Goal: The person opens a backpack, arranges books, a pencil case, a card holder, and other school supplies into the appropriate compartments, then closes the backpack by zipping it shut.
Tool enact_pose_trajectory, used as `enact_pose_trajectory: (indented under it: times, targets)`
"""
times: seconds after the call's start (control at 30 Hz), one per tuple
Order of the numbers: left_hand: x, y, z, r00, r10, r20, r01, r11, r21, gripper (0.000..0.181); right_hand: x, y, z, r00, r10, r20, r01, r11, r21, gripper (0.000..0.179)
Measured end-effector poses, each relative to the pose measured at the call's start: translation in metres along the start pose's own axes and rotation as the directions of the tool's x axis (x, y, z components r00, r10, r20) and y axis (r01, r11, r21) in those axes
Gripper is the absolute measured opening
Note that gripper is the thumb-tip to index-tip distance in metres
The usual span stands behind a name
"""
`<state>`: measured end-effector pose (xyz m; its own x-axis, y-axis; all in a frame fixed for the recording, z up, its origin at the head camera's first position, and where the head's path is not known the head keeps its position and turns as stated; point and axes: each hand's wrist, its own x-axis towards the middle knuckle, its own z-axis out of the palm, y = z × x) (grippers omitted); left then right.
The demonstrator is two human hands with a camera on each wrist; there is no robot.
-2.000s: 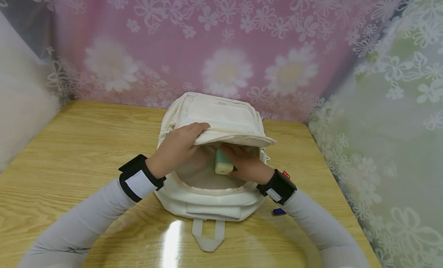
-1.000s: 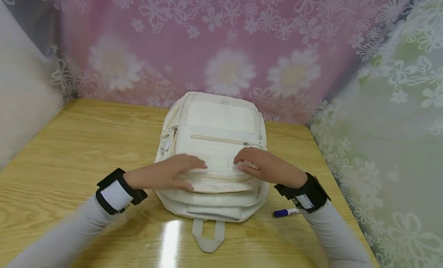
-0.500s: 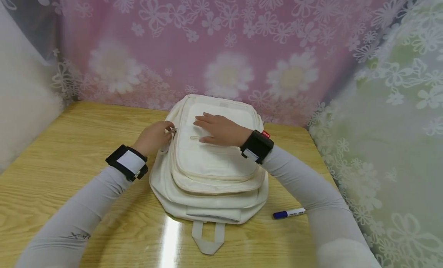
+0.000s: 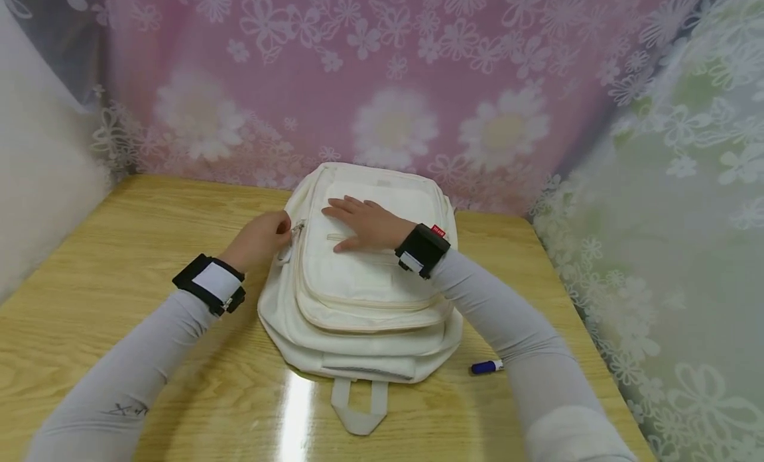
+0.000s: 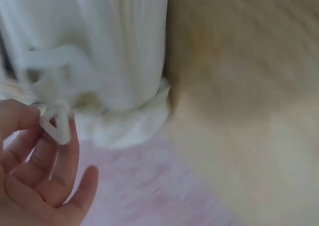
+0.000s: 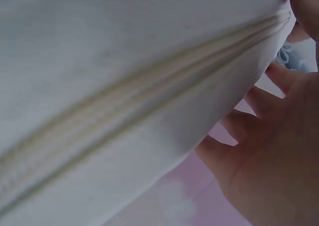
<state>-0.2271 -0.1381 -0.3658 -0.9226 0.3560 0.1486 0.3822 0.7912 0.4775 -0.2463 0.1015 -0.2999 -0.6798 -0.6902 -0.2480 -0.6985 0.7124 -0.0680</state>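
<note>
A white backpack (image 4: 370, 283) lies on the table with its front panel folded down and its top handle (image 4: 358, 419) toward me. At the bag's left side my left hand (image 4: 256, 240) pinches a zipper pull (image 5: 60, 126), a pale loop between thumb and fingertip in the left wrist view. My right hand (image 4: 373, 225) rests spread on the front of the backpack, holding nothing. In the right wrist view its fingers lie along the white fabric, near a beige zipper line (image 6: 134, 91). The bag's inside is hidden.
A blue-capped marker (image 4: 486, 367) lies on the wooden table (image 4: 155, 250) to the bag's right, partly covered by my right sleeve. A pink floral curtain (image 4: 286, 71) stands behind, with a pale floral one (image 4: 674, 250) at the right.
My right hand has come out of the bag, where it held a green and cream item, and lies on the front. The lifted flap is down. My left hand has moved to the side zipper.
</note>
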Motion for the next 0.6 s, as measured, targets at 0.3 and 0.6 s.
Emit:
enact_pose_trajectory:
  times: [0.3, 0.6]
  targets:
    - [-0.064, 0.041, -0.007, 0.956, 0.276, -0.094, -0.203, 0.861, 0.467, 0.010, -0.002, -0.005, 0.001, 1.000, 0.006, -0.031, -0.007, 0.999, -0.037, 0.078]
    - [-0.124, 0.075, 0.009, 0.932, 0.352, 0.088, -0.362, 0.890, 0.279, 0.019, 0.002, -0.004, 0.008, 0.998, 0.024, -0.059, -0.027, 0.998, -0.051, 0.081]
